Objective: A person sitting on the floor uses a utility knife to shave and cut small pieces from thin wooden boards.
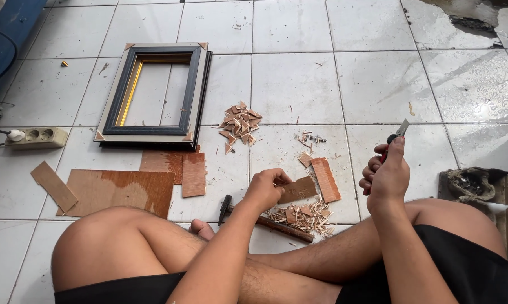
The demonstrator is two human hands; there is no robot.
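Head view, posture: A person is seated cross-legged on the white tiled floor [299, 84], with the work laid out directly ahead of the knees and within easy reach of both arms.

Head view, left hand: The left hand [265, 188] is lowered to the floor, and its fingers are pinched together on the edge of a small brown plywood piece [298, 190]. The piece is held flat against the tile, apparently so that it is steadied.

Head view, right hand: The right hand [386, 174] is raised clear of the floor, with its fingers curled shut around the handle of a utility knife [397, 135]. The blade is pointed upward and away from the body, well apart from the plywood piece.

Head view, offcuts: A heap of thin shavings and chips [304, 217] is seen just below the held piece. A narrow reddish strip [326, 180] lies just beside it on the right.

Head view, hammer: A hammer [265, 219] is laid across the tile near the feet, its head to the left.

Head view, stock: Larger plywood sheets [124, 188] are spread flat to the left.

Head view, frame: A dark picture frame [152, 93] with a gilt inner edge is set further out. A pile of small triangular pieces [240, 121] is gathered beside it.

Head view, other items: A power strip [37, 137] is noted at the far left.
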